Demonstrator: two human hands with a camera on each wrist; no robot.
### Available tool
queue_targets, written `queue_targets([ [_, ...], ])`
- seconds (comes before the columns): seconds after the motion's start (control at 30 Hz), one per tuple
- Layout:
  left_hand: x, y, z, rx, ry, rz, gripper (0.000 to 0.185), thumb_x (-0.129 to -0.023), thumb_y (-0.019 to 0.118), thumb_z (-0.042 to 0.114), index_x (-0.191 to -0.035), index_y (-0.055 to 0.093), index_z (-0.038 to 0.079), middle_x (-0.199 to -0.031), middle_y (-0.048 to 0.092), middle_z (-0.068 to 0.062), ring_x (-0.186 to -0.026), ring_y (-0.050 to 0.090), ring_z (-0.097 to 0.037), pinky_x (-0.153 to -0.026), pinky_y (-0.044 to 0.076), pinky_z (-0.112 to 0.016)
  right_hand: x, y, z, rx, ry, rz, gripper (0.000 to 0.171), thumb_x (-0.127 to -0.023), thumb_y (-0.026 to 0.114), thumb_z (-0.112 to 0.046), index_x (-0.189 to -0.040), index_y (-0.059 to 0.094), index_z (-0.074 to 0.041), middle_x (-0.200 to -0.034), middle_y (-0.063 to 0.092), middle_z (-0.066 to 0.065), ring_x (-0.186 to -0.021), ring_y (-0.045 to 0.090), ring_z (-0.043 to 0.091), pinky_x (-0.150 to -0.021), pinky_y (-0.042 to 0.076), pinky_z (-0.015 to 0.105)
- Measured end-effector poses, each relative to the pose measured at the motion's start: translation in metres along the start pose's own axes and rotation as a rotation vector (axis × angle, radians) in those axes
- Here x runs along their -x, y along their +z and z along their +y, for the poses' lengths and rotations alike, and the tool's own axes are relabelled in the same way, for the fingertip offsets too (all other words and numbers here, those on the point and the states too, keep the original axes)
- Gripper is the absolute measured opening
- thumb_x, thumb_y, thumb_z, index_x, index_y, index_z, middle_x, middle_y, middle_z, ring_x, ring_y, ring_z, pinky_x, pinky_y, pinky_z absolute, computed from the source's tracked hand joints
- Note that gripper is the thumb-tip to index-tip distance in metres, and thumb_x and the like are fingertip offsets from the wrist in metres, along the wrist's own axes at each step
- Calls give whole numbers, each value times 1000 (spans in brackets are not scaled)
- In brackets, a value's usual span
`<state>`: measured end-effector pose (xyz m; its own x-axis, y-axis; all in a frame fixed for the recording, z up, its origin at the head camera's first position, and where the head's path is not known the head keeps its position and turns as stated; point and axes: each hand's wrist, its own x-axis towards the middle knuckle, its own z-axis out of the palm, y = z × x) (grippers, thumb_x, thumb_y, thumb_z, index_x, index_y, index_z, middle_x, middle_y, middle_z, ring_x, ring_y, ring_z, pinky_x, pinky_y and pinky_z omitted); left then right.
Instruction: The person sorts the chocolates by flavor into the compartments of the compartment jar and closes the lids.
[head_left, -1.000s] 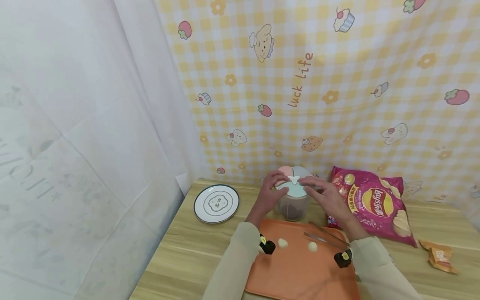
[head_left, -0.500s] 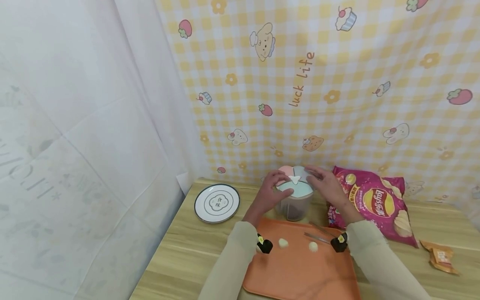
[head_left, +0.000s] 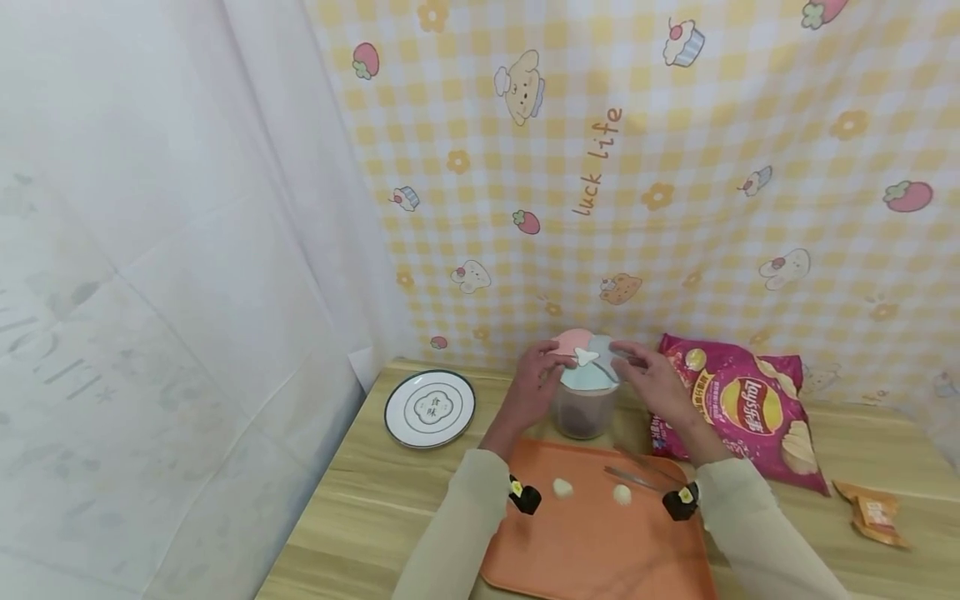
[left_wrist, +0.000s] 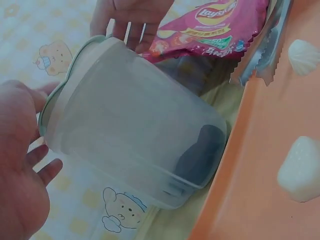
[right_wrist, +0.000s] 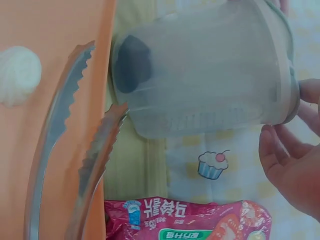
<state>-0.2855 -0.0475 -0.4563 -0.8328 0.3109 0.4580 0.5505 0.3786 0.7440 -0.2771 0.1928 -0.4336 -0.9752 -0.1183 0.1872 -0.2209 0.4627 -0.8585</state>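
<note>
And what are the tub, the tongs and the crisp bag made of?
The tub looks like smooth plastic: its walls are cloudy but see-through. The tongs look like metal, grey with bright edges. The crisp bag seems to be thin, shiny film, because it creases; plastic or foil, I can't tell.

Lid: it is pink, blue and mint, with a white knob, on a cloudy container.
Left hand: it touches the lid at the left side.
Right hand: its bent fingers touch the right edge.
Orange tray: on it lie two white pieces and metal tongs.
Plate: it lies at the left.
Lay's bag: it is purple, near a small orange packet.
</note>
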Motion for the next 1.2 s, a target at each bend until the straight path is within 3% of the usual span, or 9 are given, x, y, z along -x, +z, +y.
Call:
queue_targets([
  [0.2,1,-2,6,12,-29,17,18,-104,64,15,-116,76,8,-140,50,-10,-127,47,-24,-102,44,-39,5,-1,-7,11,17,4,52,-105,62,-33,-147,54,-3,-138,56,30,-123,57,46,-93,52,52],
  [0.37,4,-4,11,-21,-84,-49,42,-93,80,36,-128,71,16,-153,43,-6,-138,42,-24,-107,42,-42,9,-1,-8,4,12,14,52,-104,65,-34,-145,57,-3,-135,58,27,-118,59,44,-85,54,42],
  [0.5,7,-7,12,-34,-103,-94,45,-92,80,37,-131,68,19,-159,37,-3,-144,36,-24,-110,39,-46,10,-1,-7,-18,19,4,51,-101,69,-38,-138,63,-4,-131,61,22,-109,62,37,-80,53,37],
  [0.67,10,-11,12,-23,-53,-136,34,-98,73,30,-129,71,16,-162,35,-6,-148,30,-26,-113,34,-49,13,-1,-6,-33,47,4,55,-98,71,-42,-138,63,-5,-128,63,22,-105,63,34,-78,53,37],
  [0.83,8,-13,9,-26,100,-172,27,-103,65,18,-128,72,9,-151,44,-13,-141,36,-29,-110,34,-49,15,-3,-6,-28,88,0,58,-97,71,-45,-139,62,-6,-134,59,22,-113,60,37,-83,53,42],
  [0.93,7,-17,7,-19,171,-178,24,-104,62,10,-125,73,5,-141,53,-14,-135,43,-31,-110,35,-48,18,-3,-6,-22,91,6,51,-99,71,-40,-136,63,-5,-131,58,21,-114,58,37,-83,53,39],
  [1.07,6,-21,9,18,158,-169,22,-102,63,5,-121,74,2,-134,59,-13,-132,48,-29,-110,38,-45,22,-4,-6,-25,77,25,41,-102,68,-30,-134,64,-4,-122,57,18,-106,56,32,-78,51,34],
  [1.2,5,-17,12,17,61,-136,21,-97,75,21,-116,76,11,-131,60,-2,-127,51,-20,-107,41,-40,21,-5,-5,-29,78,37,42,-103,65,-29,-138,62,-5,-122,55,17,-102,55,30,-76,52,34],
])
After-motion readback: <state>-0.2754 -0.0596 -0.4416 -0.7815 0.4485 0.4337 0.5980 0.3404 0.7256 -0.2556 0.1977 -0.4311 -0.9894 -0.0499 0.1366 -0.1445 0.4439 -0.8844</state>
